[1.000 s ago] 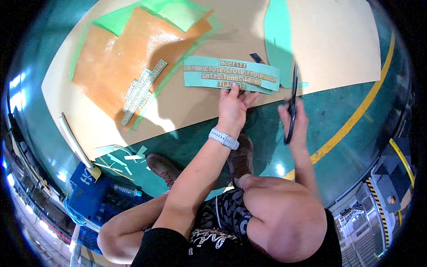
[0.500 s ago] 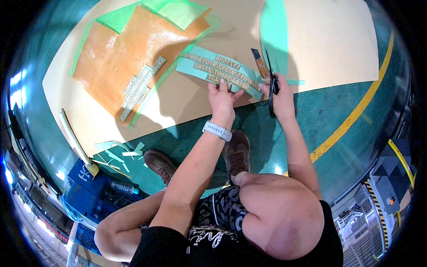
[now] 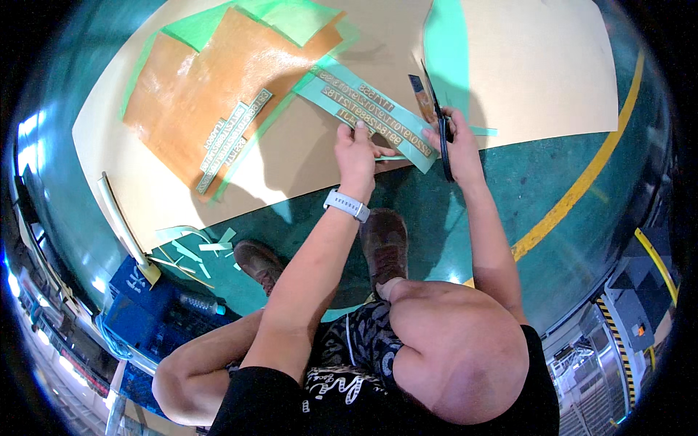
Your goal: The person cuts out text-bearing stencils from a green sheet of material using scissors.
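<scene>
Your left hand [image 3: 356, 149] pinches the green strip [image 3: 367, 116], whose long axis slants down-right toward the scissors [image 3: 438, 123]. Your right hand [image 3: 456, 142], its grip closed around them, meets the strip's right end.

A long green label strip [image 3: 367, 109] with rows of tan raised characters lies tilted at twelve o'clock on the tan sheet [image 3: 538, 65]. A narrower tan lettered strip [image 3: 231, 142] lies at ten o'clock on the glossy orange sheet [image 3: 196, 94].

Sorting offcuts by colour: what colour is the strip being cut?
Light green with tan lettering, seen in the head view: the strip.
</scene>
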The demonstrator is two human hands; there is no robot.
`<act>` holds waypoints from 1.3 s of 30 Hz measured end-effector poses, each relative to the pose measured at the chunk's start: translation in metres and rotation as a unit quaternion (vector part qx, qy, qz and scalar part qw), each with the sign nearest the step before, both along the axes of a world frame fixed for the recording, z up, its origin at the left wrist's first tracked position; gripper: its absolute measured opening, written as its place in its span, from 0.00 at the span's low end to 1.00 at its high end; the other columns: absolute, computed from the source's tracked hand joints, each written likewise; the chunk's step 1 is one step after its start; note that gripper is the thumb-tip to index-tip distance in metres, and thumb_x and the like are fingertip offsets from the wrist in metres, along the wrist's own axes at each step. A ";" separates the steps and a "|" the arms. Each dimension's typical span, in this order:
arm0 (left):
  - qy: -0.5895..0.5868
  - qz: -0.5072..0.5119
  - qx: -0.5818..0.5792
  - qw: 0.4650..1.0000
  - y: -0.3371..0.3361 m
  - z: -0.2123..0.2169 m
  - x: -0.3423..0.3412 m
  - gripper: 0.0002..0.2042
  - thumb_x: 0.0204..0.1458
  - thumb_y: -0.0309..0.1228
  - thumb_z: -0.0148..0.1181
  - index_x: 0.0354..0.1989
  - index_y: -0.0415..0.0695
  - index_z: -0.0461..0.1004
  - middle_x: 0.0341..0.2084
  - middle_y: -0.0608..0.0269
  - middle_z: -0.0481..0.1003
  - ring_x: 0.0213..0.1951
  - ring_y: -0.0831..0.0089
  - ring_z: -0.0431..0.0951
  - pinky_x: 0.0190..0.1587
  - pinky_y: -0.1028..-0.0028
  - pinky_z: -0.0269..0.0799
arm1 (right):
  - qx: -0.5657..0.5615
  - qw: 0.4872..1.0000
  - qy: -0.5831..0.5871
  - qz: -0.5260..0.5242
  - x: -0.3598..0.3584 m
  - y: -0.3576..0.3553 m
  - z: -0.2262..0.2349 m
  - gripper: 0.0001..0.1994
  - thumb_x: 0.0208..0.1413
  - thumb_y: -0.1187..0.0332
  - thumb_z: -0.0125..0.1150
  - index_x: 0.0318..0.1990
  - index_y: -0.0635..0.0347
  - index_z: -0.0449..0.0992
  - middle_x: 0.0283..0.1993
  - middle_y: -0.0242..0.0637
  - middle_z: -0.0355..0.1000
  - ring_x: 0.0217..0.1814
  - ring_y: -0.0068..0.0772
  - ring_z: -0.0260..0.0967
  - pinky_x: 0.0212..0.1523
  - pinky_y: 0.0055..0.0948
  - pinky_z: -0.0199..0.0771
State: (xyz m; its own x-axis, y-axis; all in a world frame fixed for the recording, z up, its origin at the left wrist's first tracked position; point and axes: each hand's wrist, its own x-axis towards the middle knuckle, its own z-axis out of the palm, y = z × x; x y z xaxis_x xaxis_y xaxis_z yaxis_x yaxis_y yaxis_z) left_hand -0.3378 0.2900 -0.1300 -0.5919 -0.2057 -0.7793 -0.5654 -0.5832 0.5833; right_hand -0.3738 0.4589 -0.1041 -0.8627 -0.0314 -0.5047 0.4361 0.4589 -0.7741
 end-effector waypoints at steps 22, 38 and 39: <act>0.010 0.032 0.316 0.948 0.001 -0.009 -0.009 0.13 0.57 0.42 0.51 0.37 0.44 0.71 0.29 0.66 0.70 0.31 0.73 0.68 0.42 0.64 0.68 | -0.017 0.988 0.009 0.156 -0.056 0.004 0.021 0.19 0.48 0.73 0.63 0.48 0.63 0.66 0.40 0.37 0.73 0.41 0.23 0.69 0.45 0.25 0.68; 0.110 -0.009 0.416 0.903 -0.033 -0.012 -0.025 0.21 0.58 0.44 0.47 0.51 0.40 0.64 0.44 0.53 0.73 0.42 0.60 0.76 0.46 0.61 0.73 | -0.101 0.981 -0.076 0.145 -0.056 0.009 0.024 0.23 0.49 0.72 0.63 0.53 0.59 0.63 0.37 0.31 0.68 0.38 0.20 0.64 0.43 0.22 0.66; 0.112 -0.039 0.390 0.913 -0.037 -0.014 -0.027 0.20 0.58 0.41 0.47 0.52 0.39 0.64 0.45 0.52 0.72 0.43 0.59 0.76 0.46 0.61 0.73 | -0.095 0.979 -0.073 0.164 -0.058 0.009 0.024 0.23 0.49 0.72 0.62 0.53 0.58 0.63 0.37 0.31 0.68 0.38 0.20 0.64 0.43 0.22 0.66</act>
